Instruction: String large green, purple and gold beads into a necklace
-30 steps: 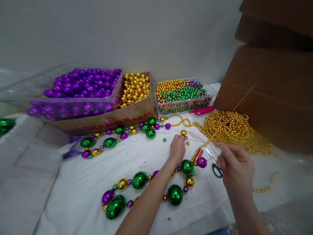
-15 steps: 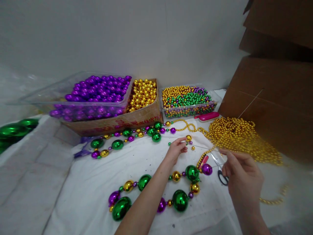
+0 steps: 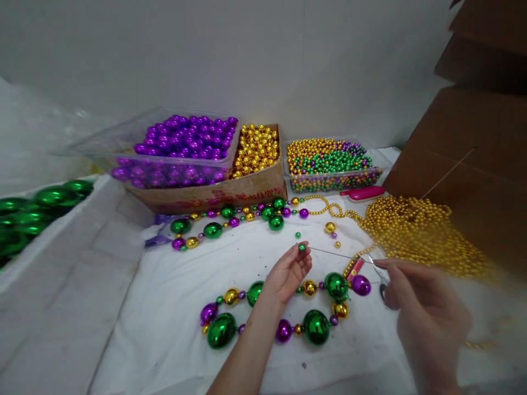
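My left hand (image 3: 289,270), palm turned up, pinches a small green bead (image 3: 302,248) between thumb and fingertips. A thin needle-like wire (image 3: 333,252) runs from that bead to my right hand (image 3: 424,318), which is closed on its other end and slightly blurred. Whether the wire passes through the bead I cannot tell. Beneath my left forearm lies a strand of large beads (image 3: 316,327) in green, gold and purple, partly covered by the arm. Past my fingertips are a loose small green bead (image 3: 298,235), a gold bead (image 3: 330,227) and a smaller gold bead (image 3: 338,244).
Behind stand a tub of purple beads (image 3: 185,160), a carton (image 3: 214,196) with gold beads and a tub of mixed small beads (image 3: 335,182). A finished-looking strand (image 3: 213,230), gold bead chain heap (image 3: 411,230), pink-handled tool (image 3: 366,192), scissors (image 3: 383,293) and cardboard box (image 3: 465,142) surround the cloth.
My left hand has drawn back from the loose beads and turned palm up, with a small green bead now showing in its fingertips. The view has shifted, so things sit farther right.
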Demonstrator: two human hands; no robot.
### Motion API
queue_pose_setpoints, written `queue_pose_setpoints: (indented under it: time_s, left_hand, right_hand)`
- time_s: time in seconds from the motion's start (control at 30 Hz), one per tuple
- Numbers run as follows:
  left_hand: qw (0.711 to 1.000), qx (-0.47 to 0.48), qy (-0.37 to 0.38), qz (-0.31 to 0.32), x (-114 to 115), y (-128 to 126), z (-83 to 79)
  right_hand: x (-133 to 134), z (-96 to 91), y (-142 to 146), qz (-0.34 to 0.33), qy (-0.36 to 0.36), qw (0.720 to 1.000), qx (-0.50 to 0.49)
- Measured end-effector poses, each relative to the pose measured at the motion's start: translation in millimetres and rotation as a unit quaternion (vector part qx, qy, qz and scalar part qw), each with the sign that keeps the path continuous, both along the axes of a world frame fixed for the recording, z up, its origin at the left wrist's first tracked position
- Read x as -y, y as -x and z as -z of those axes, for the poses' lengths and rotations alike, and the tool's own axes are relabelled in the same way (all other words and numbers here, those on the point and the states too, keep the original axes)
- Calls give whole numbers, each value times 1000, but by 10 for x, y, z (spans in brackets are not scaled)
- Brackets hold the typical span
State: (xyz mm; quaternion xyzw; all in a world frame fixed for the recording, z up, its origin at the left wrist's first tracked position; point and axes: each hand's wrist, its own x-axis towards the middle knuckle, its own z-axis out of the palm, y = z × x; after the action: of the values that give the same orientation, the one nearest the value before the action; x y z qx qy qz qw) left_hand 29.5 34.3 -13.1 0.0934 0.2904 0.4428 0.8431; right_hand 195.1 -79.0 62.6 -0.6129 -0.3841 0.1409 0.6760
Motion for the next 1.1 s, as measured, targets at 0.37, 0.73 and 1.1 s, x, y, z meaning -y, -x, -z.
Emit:
queue_pose_setpoints:
  time_s: [0.37,0.73,1.1]
  left_hand:
    - [999,-18,-24,-41,106,130,34]
    - [998,-15,-8,-58,173,102,9]
    - [973,-150,-159,-71,-37,-290,-265]
  right_hand:
    - [56,48,94,-49,-6,998,43]
    - [74,104,106,-65,-2,995,70]
    - [-765,505,89,-219,108,970,-10]
